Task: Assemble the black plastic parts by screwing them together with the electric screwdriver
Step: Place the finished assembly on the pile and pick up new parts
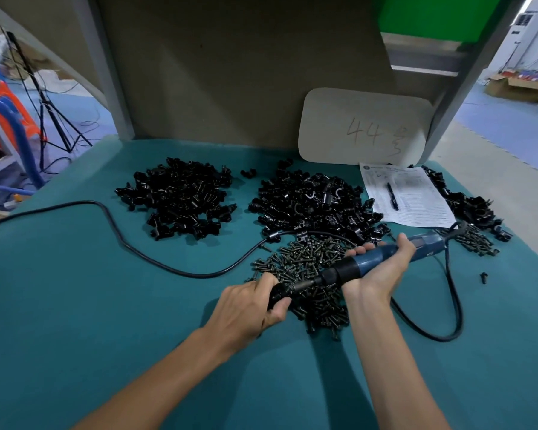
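My right hand (378, 268) grips the blue electric screwdriver (385, 254), which lies nearly level and points left. Its bit meets a black plastic part (277, 294) that my left hand (252, 305) holds just above a heap of dark screws (308, 268). My fingers hide most of that part. Two big heaps of black plastic parts lie farther back on the teal table: one at centre left (180, 200), one at centre right (314, 203). A third heap of black parts (469, 203) sits at the far right.
The screwdriver's black cable (131, 243) snakes across the teal table (75, 290) and loops at my right (451, 305). A paper form with a pen (395, 197) lies at the back right below a card marked 44 (364, 125). More screws (475, 240) lie at right.
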